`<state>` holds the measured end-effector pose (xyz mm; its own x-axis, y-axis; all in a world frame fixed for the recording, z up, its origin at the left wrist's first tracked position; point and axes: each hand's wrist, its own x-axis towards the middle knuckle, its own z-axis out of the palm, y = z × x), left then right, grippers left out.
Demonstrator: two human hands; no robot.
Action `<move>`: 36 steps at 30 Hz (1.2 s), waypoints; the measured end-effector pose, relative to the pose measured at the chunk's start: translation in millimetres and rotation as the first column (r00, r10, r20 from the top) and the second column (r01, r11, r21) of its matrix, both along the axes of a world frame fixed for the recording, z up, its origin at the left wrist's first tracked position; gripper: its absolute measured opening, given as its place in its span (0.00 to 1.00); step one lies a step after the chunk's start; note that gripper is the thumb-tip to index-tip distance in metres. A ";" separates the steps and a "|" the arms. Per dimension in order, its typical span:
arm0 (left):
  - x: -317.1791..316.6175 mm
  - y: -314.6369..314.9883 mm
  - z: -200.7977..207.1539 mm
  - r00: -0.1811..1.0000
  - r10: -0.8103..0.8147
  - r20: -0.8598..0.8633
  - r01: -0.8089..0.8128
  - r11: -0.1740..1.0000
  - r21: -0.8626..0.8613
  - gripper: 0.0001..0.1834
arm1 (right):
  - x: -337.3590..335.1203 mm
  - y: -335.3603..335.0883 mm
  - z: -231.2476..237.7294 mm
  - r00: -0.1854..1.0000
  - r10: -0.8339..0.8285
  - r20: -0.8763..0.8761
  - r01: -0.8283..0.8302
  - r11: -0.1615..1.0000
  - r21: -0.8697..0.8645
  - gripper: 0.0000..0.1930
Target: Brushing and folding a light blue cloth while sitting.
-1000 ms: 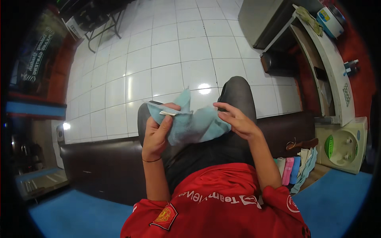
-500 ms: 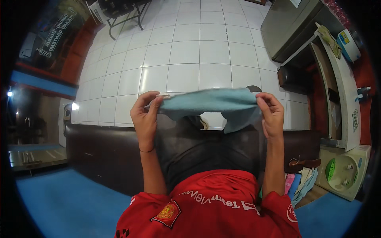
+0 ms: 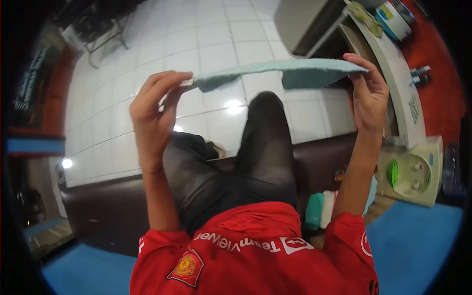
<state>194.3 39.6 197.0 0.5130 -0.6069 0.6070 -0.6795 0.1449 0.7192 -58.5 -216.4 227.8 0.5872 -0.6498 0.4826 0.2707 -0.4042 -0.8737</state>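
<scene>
Teal cloth: the teal cloth point(image 3: 295, 67) hangs in the air past the knees, held by its two ends; a near-flat band along the top, shorter flaps drooping below at either side, with a gap between them.
Left hand: the left hand point(image 3: 153, 102) has fingertips and thumb closed in a pinch on one end; a pale strip point(image 3: 187, 82) shows there, too small to tell what it is.
Right hand: the right hand point(image 3: 371, 96) pinches the opposite end, fingers over the edge, thumb below; no visible gap in the grip.
Cloth progress: spread wide between both hands, that much looks done; not folded flat, not laid on anything.
Cloth pile: folded cloths point(image 3: 314, 211) in teal, white and other colours lie by the right forearm, partly hidden by it; count cannot be told. The held cloth is well apart from them.
Cloth edges: top edge fairly straight, slightly bowed; lower edge uneven. Both ends partly covered by fingers.
Room ahead: tiled floor point(image 3: 265, 29) shows beyond and below the cloth; forward looks roomiest.
Room right: tighter, I judge; white-edged cabinet point(image 3: 408, 98) near the right hand in view.
Room below: dark trousers point(image 3: 265, 132) and brown bench point(image 3: 103, 209) lie nearer the body, apart from the cloth.
</scene>
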 end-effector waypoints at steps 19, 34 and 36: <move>-83.8 58.4 -160.9 0.880 -0.373 -0.294 0.475 0.678 0.560 0.13 | -217.3 48.3 -173.8 -0.463 -0.473 -0.750 0.433 0.617 -0.657 0.23; -81.9 40.8 -201.7 0.534 0.080 -0.842 0.604 0.661 0.445 0.23 | -201.1 38.6 -174.3 0.747 -0.316 -0.585 0.637 0.592 0.493 0.14; -77.7 38.6 -200.8 0.514 0.065 -0.855 0.705 0.536 0.464 0.22 | -151.7 75.0 -167.6 0.727 -0.052 -0.685 0.530 0.678 0.510 0.17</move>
